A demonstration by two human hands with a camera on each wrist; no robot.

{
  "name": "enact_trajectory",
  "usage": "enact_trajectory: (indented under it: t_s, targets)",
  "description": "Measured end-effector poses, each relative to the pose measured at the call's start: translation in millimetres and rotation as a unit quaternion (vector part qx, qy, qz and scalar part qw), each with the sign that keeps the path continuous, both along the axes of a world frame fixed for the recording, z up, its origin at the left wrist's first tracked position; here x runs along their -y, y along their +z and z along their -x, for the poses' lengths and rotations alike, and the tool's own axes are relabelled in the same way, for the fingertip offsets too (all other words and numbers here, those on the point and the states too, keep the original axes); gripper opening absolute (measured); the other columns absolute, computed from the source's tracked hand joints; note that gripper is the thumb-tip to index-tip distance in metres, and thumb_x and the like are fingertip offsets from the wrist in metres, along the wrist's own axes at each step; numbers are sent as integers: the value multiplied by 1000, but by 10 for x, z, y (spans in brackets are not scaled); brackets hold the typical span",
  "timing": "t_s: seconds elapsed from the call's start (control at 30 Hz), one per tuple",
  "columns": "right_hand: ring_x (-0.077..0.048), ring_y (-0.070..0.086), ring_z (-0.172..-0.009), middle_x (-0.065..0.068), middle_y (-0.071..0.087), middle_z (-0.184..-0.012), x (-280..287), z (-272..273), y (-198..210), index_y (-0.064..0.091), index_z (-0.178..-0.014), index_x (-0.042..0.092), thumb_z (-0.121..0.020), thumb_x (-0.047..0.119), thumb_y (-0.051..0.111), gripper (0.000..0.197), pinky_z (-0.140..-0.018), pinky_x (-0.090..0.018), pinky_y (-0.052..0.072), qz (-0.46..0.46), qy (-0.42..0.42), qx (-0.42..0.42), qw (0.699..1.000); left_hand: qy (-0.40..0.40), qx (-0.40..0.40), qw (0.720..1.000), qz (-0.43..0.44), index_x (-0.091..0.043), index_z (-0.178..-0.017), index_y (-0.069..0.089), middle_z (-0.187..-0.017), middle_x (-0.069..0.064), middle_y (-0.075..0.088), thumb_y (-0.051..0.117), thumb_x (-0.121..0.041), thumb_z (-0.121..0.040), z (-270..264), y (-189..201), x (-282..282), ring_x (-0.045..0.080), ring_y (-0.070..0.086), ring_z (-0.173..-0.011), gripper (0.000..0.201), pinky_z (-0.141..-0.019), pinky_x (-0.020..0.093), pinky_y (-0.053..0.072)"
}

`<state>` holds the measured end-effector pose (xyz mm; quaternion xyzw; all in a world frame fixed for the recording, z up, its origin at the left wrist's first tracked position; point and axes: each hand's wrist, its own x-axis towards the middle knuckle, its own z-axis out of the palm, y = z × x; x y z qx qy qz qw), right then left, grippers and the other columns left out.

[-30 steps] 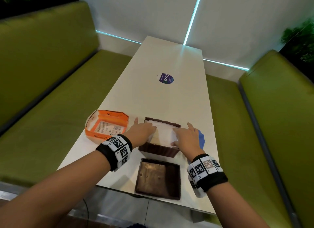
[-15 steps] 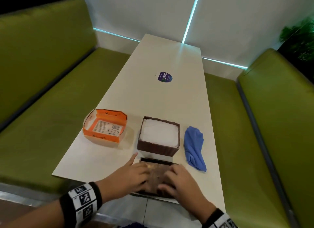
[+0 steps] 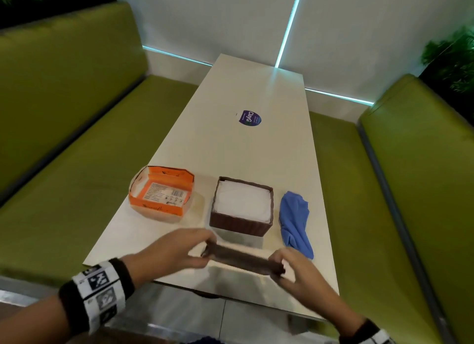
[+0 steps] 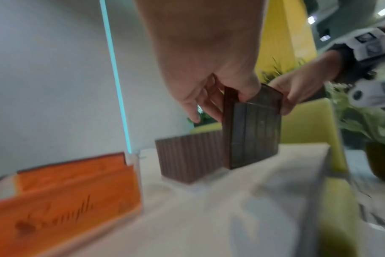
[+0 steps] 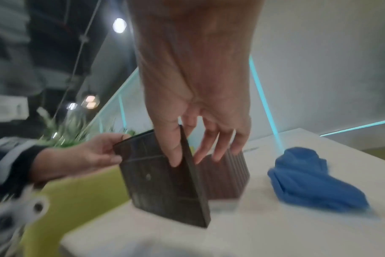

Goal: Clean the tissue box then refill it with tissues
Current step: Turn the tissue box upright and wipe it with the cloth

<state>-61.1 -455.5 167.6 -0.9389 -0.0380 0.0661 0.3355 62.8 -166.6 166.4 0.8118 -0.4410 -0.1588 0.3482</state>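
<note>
The brown ribbed tissue box [image 3: 241,224] stands on the white table [image 3: 246,151], filled with white tissues [image 3: 243,200]. Its brown lid [image 3: 242,259] is lifted off the table in front of the box, tilted on edge. My left hand [image 3: 174,251] pinches the lid's left end and my right hand [image 3: 295,269] pinches its right end. In the left wrist view the lid [image 4: 253,128] hangs near the box [image 4: 187,160]. In the right wrist view my thumb lies on the lid's inner face [image 5: 163,179].
An opened orange tissue carton [image 3: 161,195] sits left of the box. A crumpled blue cloth [image 3: 295,220] lies to the right of it. A round purple sticker [image 3: 248,118] is mid-table. Green bench seats [image 3: 64,164] flank the table, whose near edge is just below my hands.
My hands left the tissues in the box, came back to the lid lying flat near the table edge, and have now raised it off the table, tilted.
</note>
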Motion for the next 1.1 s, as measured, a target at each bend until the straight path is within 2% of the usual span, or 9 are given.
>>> enact_trajectory:
  t_s: [0.07,0.17,0.23,0.33,0.53,0.7,0.8,0.97,1.1]
  targets:
    - [-3,54,-79,13,56,-83,35,-197,263,49,-85,23,-87,14,68,21,-74,-20,44,-116,-35,-24,992,52,-38,996,64,-31,-101,59,-95,-17,65,68,-23,-87,-181,206,109,0,62,-91,19,-77,12,49]
    - [-14,64,-94,-3,65,-98,31,-560,491,55,-102,17,-90,10,66,18,-86,-26,51,-284,-123,-2,951,151,-66,977,137,-26,-110,59,-99,-9,68,67,-16,-88,-547,322,324,3,65,-93,25,-73,15,54]
    - [-23,66,-98,-12,67,-106,-12,-854,500,57,-116,19,-92,18,64,26,-82,-28,57,-306,-214,33,927,211,-92,962,148,-22,-119,58,-104,0,68,66,-20,-90,-797,295,486,12,66,-94,31,-73,21,56]
    - [-18,63,-95,-6,67,-110,-78,-1258,404,58,-124,11,-95,25,60,32,-69,-15,49,-194,-300,69,931,283,-111,945,121,-19,-127,55,-110,5,66,66,-25,-90,-1046,175,705,17,65,-93,39,-72,24,56]
    - [-37,58,-103,-22,58,-114,-163,-1524,9,54,-122,3,-100,34,43,39,-81,-35,44,40,-328,30,943,319,-69,945,31,-8,-135,50,-123,11,62,65,-20,-89,-1130,-149,920,23,62,-106,50,-89,27,47]
    - [-30,55,-110,-17,56,-122,-283,-1550,-123,44,-134,3,-103,33,35,44,-87,-33,43,212,-338,30,916,329,-2,944,-6,-9,-136,48,-128,12,56,59,-28,-92,-1081,-267,958,27,52,-119,49,-103,36,40]
    - [-29,52,-107,-15,56,-118,-297,-1573,-200,48,-130,7,-102,33,34,40,-87,-34,40,270,-316,31,909,324,-59,944,-14,-8,-142,36,-131,14,48,52,-33,-95,-1043,-325,1000,29,51,-120,55,-100,35,41]
    - [-36,51,-119,-21,45,-135,-236,-1556,-376,23,-151,19,-99,46,40,62,-100,-42,45,-38,-347,9,937,328,-110,938,4,-10,-138,32,-117,16,62,43,-48,-95,-1005,-473,1056,31,63,-102,59,-89,44,52]
    - [-21,59,-117,-2,61,-128,-153,-1552,-525,42,-140,23,-88,52,53,60,-101,-43,49,-233,-345,10,909,339,-121,933,4,-12,-142,28,-118,16,64,41,-51,-95,-988,-510,1072,32,63,-105,62,-91,45,51]
